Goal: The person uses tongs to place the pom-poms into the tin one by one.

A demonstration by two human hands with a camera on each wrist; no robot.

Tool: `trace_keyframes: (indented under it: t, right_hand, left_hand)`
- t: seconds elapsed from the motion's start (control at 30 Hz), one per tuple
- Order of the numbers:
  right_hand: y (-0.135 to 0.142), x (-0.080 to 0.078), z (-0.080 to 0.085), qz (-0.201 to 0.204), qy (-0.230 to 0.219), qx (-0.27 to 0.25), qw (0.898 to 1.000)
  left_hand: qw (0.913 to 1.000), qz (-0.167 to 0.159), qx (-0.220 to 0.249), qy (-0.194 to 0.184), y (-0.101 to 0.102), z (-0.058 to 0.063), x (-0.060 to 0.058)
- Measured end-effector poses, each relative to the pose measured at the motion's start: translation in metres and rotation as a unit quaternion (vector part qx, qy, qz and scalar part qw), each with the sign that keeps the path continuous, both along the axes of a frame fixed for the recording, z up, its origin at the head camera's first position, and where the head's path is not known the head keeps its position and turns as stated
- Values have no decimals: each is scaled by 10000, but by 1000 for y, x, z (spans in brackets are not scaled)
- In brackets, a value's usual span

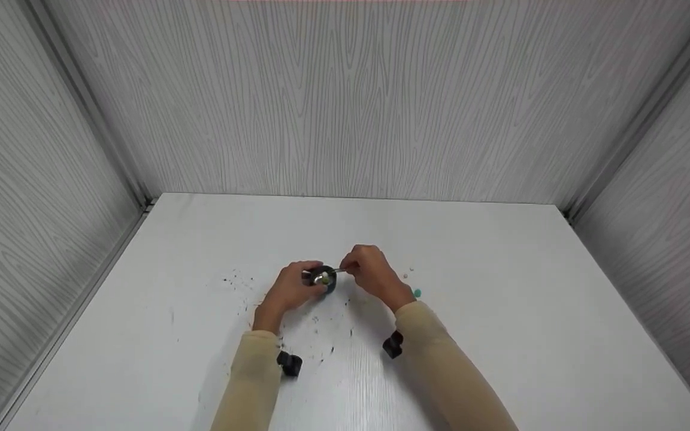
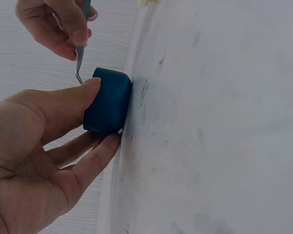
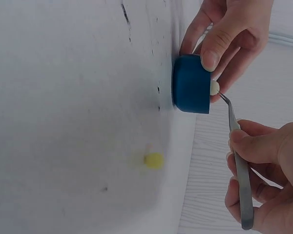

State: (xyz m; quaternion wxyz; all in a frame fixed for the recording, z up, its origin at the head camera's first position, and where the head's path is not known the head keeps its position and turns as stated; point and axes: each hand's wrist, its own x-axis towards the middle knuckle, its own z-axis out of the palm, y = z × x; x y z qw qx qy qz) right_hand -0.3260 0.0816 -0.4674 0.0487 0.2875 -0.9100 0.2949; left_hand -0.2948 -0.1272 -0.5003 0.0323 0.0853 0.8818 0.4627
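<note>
My left hand (image 1: 294,288) is clamping round a blue cup (image 2: 107,101), with the thumb pressing one side and the fingers curling against the other. The cup is standing near the middle of the white table (image 1: 501,299), its mouth facing up; I cannot tell whether its base is fully touching the surface. My right hand (image 1: 372,272) is pinching a pair of metal tweezers (image 3: 244,187) between thumb and fingers, and their bent tips are reaching the cup's mouth, where a pale ball (image 3: 215,87) is showing just above the rim. The tips are meeting that ball, though I cannot tell if they are gripping it. A yellow ball (image 3: 154,160) is lying on the table, apart from the cup, and a green bead (image 1: 417,293) is resting beside my right wrist. Dark marks (image 2: 144,91) are dotting the surface around the cup. Beige sleeves (image 1: 255,377) are covering my forearms, and wood-grained panels (image 1: 345,102) are enclosing the table.
</note>
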Motion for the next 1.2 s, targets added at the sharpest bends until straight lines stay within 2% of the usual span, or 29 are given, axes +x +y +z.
trace_keyframes:
  t: [0.2, 0.53, 0.87, 1.2]
  right_hand:
    - [-3, -1, -3, 125, 223, 106, 9996]
    - [3, -1, 2, -10, 130, 60, 9999]
    - [30, 5, 12, -225, 223, -140, 9994]
    - [63, 13, 17, -189, -50, -51, 9998]
  left_hand:
    - [9999, -84, -56, 0, 0, 3, -1]
    - [10000, -72, 5, 55, 1, 1, -5]
    - [9995, 141, -54, -266, 2, 3, 0]
    - [9999, 72, 62, -141, 1, -3, 1]
